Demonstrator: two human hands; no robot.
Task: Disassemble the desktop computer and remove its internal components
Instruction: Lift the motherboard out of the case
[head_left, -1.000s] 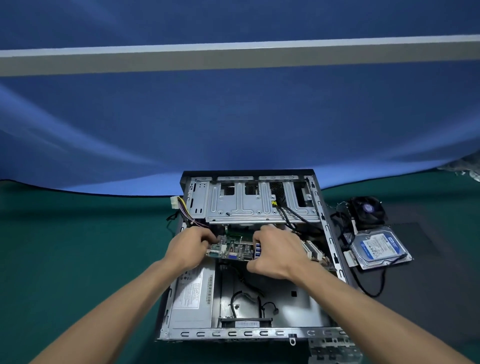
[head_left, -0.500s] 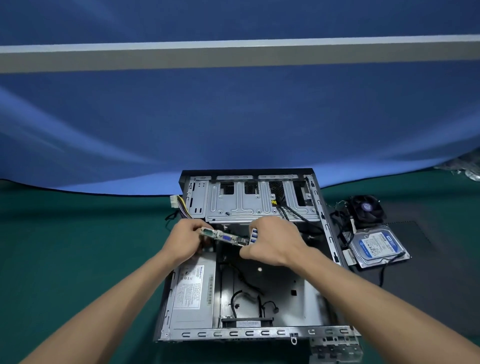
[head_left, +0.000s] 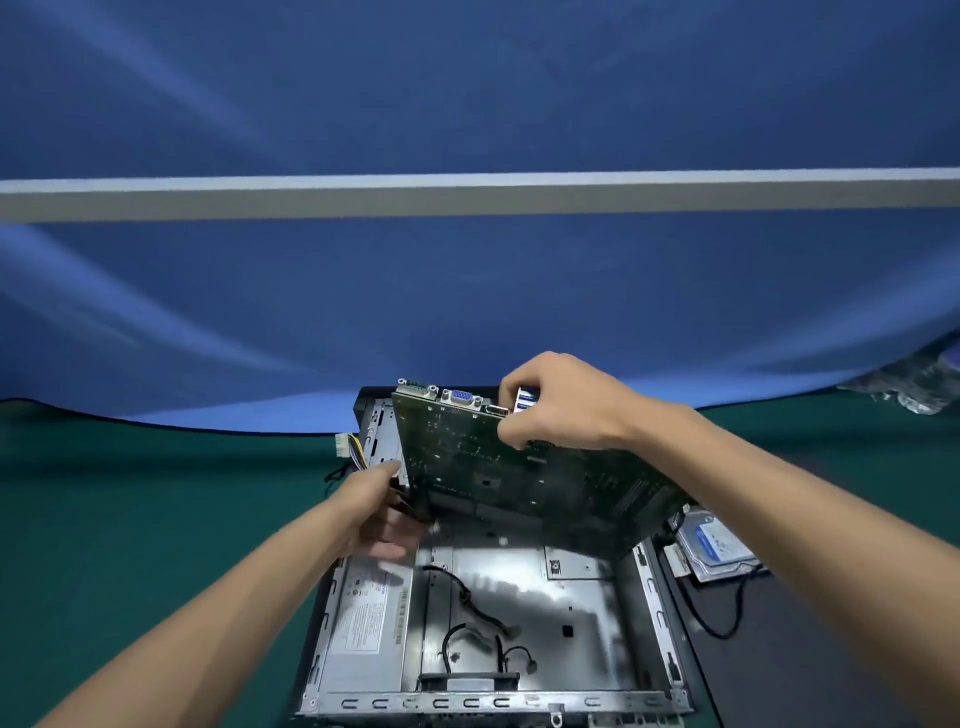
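The open desktop case (head_left: 658, 613) lies on its side on the green table. Above it the green motherboard (head_left: 498, 462) is lifted and tilted, its underside facing me and its port edge uppermost. My right hand (head_left: 563, 402) grips that top edge at the blue ports. My left hand (head_left: 376, 512) is at the board's lower left corner, thumb up against the edge and fingers curled beneath; motion blur hides the exact grip. The case floor under the board is bare metal with loose black cables (head_left: 467, 621).
A grey power supply (head_left: 363, 618) sits in the case's left side, with a white connector on yellow wires (head_left: 345, 447) hanging outside. A hard drive (head_left: 719, 548) lies on a dark mat right of the case. A blue cloth backdrop rises behind.
The motherboard has come up out of the case and swung upright, underside toward me. My right hand rose with its port edge; my left hand dropped to the lower left corner.
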